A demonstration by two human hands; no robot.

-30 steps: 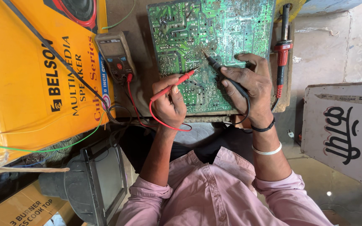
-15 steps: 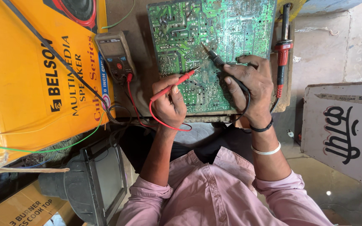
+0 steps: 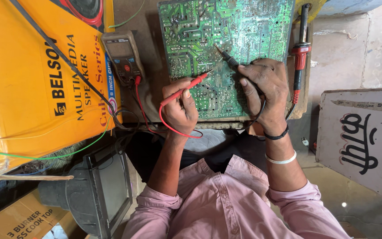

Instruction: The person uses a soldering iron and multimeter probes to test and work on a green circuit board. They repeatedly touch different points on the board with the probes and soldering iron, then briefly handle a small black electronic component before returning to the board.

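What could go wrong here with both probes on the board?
1. The red probe and black probe tips sit close together on dense solder joints of the green circuit board; a slip might bridge pads.
2. The red lead loops under the left hand and could snag, possibly tugging the multimeter.

The left hand (image 3: 180, 110) pinches a red test probe (image 3: 186, 90), its tip resting on the green circuit board (image 3: 226, 48). The right hand (image 3: 264, 90) grips a black test probe (image 3: 228, 58), tip also on the board. A multimeter (image 3: 122, 56) lies beyond the left hand; a red-handled soldering iron (image 3: 300, 53) lies just outside the right hand.
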